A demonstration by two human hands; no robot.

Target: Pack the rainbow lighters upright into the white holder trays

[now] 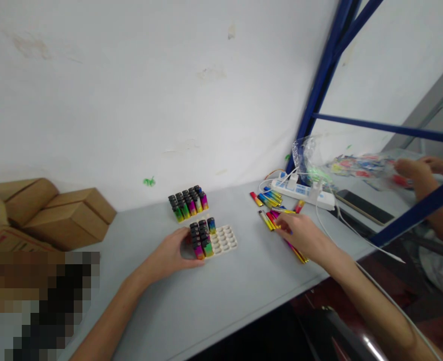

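Curled around the filled left end of the white tray (224, 239) with the left hand (172, 253), holding it with the thumb at the near edge and with fingertips hidden behind the lighters. Lying flat on the smooth grey table (221, 296), running left to right with the right end slightly farther off. Filled at the left with upright lighters (202, 238), long axes vertical, black tops up, glossy bodies fading from magenta or green to yellow; bare at the right, moulded into rows of rounded cups. Just behind, matched by a second block of upright lighters (188, 203), likewise black end up. Reaching with the right hand (300, 231) into loose lighters (269, 199), with fingers bunched nearly together; cannot tell whether gripping one. Strewn flat there, shiny and slim, mostly slanting from far left to near right, with a few lying crosswise. Bordered beyond by a white plastic power strip (304, 193), a flat dark phone (364, 206) and a crinkled clear bag (307, 150); at far left, by brown cardboard boxes (76, 220).
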